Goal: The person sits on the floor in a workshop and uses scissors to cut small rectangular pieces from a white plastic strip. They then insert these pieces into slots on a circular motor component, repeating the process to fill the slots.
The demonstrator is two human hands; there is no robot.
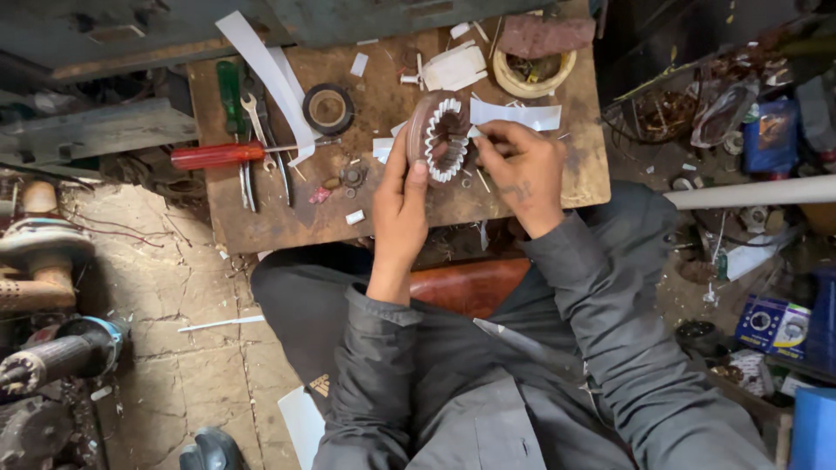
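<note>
The left hand (402, 202) grips the motor stator core (442, 137) by its outer rim at 7 o'clock; the right hand (521, 170) pinches a white paper slot liner (514, 114) at its 3 o'clock edge. The core, held just above the bench (392, 218), looks heavy and rigid, its liners flimsy. Its bore axis points toward 4 o'clock, tilted up. A red-handled screwdriver (218, 156) lies at 9 o'clock.
</note>
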